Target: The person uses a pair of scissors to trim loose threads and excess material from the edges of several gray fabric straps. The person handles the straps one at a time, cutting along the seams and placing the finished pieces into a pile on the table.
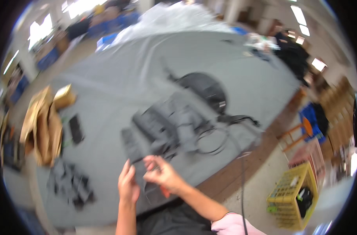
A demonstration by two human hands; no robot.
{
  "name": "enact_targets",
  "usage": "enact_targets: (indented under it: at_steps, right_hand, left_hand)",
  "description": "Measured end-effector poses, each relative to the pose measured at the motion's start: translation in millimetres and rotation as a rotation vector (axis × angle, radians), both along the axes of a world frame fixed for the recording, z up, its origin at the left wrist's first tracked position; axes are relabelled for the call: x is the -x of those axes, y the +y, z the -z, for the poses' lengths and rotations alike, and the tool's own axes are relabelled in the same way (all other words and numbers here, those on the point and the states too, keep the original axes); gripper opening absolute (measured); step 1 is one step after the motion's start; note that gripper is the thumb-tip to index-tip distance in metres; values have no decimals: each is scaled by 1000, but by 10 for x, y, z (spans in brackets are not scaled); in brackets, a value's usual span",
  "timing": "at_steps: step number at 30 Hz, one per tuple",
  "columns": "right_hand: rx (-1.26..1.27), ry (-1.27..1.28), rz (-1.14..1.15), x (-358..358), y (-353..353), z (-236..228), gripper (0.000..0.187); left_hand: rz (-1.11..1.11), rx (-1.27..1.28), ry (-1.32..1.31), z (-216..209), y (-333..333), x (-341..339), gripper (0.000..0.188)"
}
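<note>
Your left hand [129,185] is just beside the dark strip [131,145] over the grey table [104,107], grip too blurred to tell. Your right hand [163,174] curls by an orange object [165,191], hold unclear; loose pinching could cause slippage

One left hand [129,185], one right hand [165,175] — one grey table [260,84], one yellow crate [283,200], one round black piece [206,88]

Left hand [128,186], fingers toward twelve o'clock; right hand [164,175], fingers curled, toward ten; right forearm [205,203] from four.
</note>
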State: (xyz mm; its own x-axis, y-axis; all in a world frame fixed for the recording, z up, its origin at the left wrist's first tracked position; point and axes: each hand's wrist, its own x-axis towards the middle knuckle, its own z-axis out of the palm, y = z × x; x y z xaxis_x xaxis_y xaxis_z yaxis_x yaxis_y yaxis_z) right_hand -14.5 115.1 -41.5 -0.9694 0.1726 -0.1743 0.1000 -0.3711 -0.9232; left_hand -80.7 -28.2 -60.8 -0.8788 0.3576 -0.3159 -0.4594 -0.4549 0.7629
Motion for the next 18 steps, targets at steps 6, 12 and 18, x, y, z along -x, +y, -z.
enact_targets:
  at_steps: [6,12,18]
  right_hand:
    - [-47,54,65,-22,-216,246,21]
    - [-163,4,99,-24,-367,308,18]
    - [-137,-89,128,8,-325,249,29]
  left_hand:
    - [199,84,-17,192,-110,-147,49]
    - [112,85,-28,155,-122,-354,52]
    - [40,178,21,186,-15,-355,64]
